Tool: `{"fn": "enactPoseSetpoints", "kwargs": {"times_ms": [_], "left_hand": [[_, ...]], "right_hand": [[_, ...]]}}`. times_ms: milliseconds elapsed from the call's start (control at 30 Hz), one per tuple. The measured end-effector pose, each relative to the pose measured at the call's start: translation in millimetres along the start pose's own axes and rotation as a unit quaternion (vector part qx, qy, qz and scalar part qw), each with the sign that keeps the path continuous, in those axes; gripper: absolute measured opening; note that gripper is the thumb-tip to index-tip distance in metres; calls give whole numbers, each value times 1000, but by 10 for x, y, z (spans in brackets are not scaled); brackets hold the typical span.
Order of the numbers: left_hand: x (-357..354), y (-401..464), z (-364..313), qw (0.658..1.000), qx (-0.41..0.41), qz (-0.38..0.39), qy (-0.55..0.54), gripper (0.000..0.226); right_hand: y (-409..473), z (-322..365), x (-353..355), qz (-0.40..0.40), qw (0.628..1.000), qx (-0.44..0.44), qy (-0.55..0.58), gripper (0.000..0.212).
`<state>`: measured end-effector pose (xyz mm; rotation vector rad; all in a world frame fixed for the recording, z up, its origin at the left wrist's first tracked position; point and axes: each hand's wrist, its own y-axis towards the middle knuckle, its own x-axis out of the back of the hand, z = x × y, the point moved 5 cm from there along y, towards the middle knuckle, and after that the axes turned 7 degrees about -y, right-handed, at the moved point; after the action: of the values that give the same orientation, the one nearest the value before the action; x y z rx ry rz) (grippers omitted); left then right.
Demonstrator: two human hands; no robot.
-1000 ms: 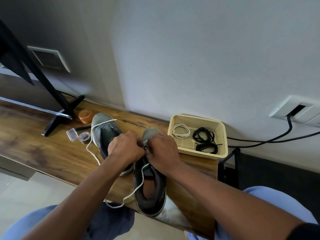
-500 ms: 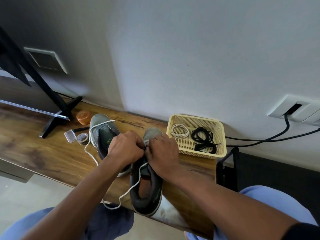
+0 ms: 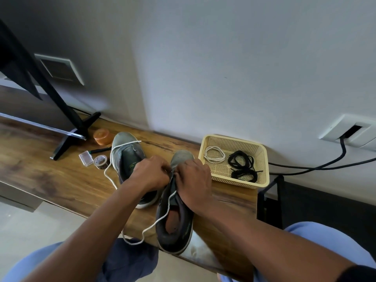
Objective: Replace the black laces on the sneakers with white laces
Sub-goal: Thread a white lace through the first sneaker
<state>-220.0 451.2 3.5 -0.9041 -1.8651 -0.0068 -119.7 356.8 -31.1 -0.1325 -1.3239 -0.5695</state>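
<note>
Both hands, left hand (image 3: 149, 174) and right hand (image 3: 194, 176), pinch the white lace (image 3: 162, 212) at the near sneaker (image 3: 175, 231), steadying it for threading.

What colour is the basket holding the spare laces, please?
Pale yellow basket, clearest in the head view.

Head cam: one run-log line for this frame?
both hands threading white lace on near sneaker | black laces in basket
</note>
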Motion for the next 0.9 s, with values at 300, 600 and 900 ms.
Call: {"fn": "enactPoseSetpoints", "kwargs": {"times_ms": [300, 600, 900], "left_hand": [[2, 120, 92, 994, 3, -100, -34, 12], [38, 180, 72, 990, -12, -138, -33, 7], [603, 61, 162, 932, -25, -260, -253, 12]], "right_hand": [[5, 81, 47, -7, 1000, 10, -28, 21], [159, 121, 109, 27, 999, -18, 18, 22], [207, 98, 88, 95, 995, -12, 29, 28]]}}
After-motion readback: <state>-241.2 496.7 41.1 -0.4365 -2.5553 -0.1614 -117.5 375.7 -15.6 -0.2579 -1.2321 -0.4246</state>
